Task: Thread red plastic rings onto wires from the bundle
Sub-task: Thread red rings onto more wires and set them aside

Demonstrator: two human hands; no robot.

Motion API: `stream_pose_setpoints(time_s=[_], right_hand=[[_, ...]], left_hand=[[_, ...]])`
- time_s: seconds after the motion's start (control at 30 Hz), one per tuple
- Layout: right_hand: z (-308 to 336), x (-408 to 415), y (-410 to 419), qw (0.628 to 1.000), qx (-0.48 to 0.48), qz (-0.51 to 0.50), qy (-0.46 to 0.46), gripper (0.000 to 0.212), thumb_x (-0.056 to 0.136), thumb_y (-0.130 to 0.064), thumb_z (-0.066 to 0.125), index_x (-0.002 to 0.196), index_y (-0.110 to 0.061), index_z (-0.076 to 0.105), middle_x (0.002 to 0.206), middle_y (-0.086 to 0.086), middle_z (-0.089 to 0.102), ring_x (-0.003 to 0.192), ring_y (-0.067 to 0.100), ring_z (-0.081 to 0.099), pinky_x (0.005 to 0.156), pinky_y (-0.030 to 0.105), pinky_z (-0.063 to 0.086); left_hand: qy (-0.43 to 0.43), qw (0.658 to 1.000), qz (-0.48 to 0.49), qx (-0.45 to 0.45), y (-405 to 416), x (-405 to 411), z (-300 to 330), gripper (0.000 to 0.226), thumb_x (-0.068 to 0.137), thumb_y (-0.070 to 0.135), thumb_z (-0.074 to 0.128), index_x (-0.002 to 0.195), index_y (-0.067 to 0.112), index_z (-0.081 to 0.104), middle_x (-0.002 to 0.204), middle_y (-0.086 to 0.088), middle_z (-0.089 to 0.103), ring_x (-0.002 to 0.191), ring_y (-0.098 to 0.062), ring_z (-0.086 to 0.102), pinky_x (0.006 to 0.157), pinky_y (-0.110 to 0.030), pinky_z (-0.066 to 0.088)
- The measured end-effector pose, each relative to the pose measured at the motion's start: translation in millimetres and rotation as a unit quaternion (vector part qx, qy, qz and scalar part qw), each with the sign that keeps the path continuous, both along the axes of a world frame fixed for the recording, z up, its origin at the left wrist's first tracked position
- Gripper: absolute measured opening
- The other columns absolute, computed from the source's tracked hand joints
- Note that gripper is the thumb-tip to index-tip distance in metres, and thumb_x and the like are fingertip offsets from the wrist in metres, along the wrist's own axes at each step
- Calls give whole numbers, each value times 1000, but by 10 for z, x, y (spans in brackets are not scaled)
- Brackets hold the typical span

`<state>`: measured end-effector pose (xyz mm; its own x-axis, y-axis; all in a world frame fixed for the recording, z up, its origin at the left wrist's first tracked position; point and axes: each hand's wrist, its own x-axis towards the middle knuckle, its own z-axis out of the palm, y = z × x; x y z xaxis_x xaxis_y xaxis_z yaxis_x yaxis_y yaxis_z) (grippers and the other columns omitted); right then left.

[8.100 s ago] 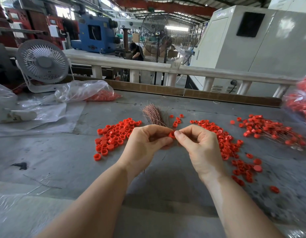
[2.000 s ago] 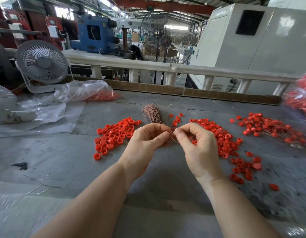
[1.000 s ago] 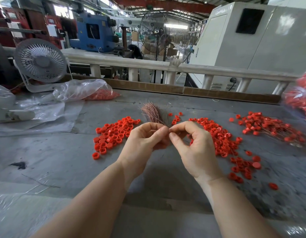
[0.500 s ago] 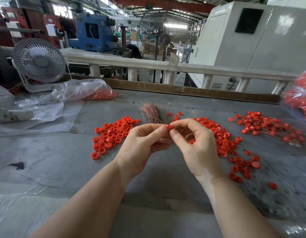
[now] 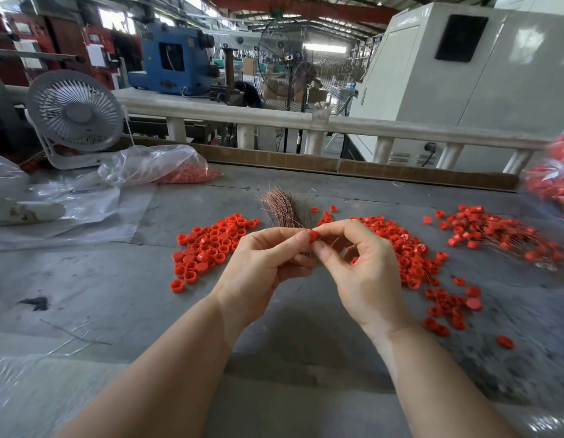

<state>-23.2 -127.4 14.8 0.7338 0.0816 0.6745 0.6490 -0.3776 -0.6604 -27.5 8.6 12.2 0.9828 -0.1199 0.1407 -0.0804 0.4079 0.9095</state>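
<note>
Since a second ago, a red ring point(image 5: 313, 236) has come up between the two hands, where before only fingertips met over the wire; half a second back it already shows there, and both hands have barely shifted. Now the right hand point(image 5: 361, 273) pinches this ring between thumb and forefinger, its other fingers curled loosely behind. Touching the ring's left side, the left hand point(image 5: 261, 267) has its thumb and forefinger closed together; they seem to pinch a thin wire, though the strand itself is too fine to make out at the fingertips. Both hands hover above the grey counter point(image 5: 116, 298), near its middle.

Just behind the hands, the bundle of copper-coloured wires point(image 5: 282, 205) lies on the counter, its splayed ends pointing away from the person. Left of the hands sits a pile of loose red rings point(image 5: 211, 245), most lying open side up. On the right a longer scatter of rings point(image 5: 410, 257) runs toward the near edge. Farther right, well apart from the hands, lies a heap of wires already carrying rings point(image 5: 498, 235).

At the far left of the counter, a clear plastic bag point(image 5: 154, 164) holds more red rings, beside a small white fan point(image 5: 75, 112). Another bag of red pieces point(image 5: 555, 181) shows at the right edge.
</note>
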Motion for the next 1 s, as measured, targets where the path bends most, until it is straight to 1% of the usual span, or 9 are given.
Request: stream_pose_setpoints(time_s=[0.17,0.23,0.33,0.43,0.53,0.7,0.83,1.0], right_hand=[[-27,16,-4,1000,-16,-12,-17,11,79,-8,70,86,-17,68,77,-5,64,67,5,55,65,11,39],[-35,15,-5,999,-25,-16,-31,9,79,-12,67,86,-17,68,77,-6,63,68,4,55,66,10,39],[-38,17,-6,997,-48,-20,-51,10,77,-11,66,85,-16,68,78,-9,61,71,1,53,68,7,37],[-42,17,-7,995,-72,-27,-66,11,75,-9,67,85,-15,68,77,-12,57,72,-4,50,69,5,36],[-44,18,-11,994,-84,-27,-72,11,75,-10,67,85,-13,69,78,-12,57,73,-6,49,69,4,35],[-38,23,-6,996,-64,-24,-63,10,76,-10,66,85,-14,69,79,-11,59,74,-3,52,69,5,35],[-36,29,-2,997,-46,-23,-55,10,77,-12,65,85,-15,69,79,-12,59,72,-1,53,68,7,36],[-36,24,4,997,-52,-22,-59,10,77,-10,65,85,-14,69,79,-11,59,73,-4,52,70,7,38]], left_hand=[[-10,1000,3,11,-8,3,-1,16,71,16,62,81,8,72,68,-6,67,58,-9,62,57,-19,54],[-16,1000,3,23,-10,1,-2,12,76,11,60,81,8,71,67,-5,67,59,-8,62,57,-19,53],[-21,999,6,45,-7,4,-7,15,86,1,53,86,4,68,69,-5,66,61,-9,61,58,-18,52],[-24,998,13,62,-7,1,-4,16,88,-2,50,87,2,66,74,-8,66,64,-12,61,61,-19,52],[-27,997,15,67,-4,-3,0,17,88,-2,51,85,4,66,74,-7,67,65,-12,61,62,-20,52],[-21,998,12,50,-6,-7,-1,17,84,2,55,83,7,71,69,-7,66,65,-12,62,63,-21,54],[-1,1000,-5,19,-10,-12,15,17,67,14,61,74,12,76,64,-7,64,61,-11,62,64,-21,56],[-2,1000,7,28,0,-18,17,15,64,12,64,73,10,75,63,-8,64,60,-12,62,62,-21,56]])
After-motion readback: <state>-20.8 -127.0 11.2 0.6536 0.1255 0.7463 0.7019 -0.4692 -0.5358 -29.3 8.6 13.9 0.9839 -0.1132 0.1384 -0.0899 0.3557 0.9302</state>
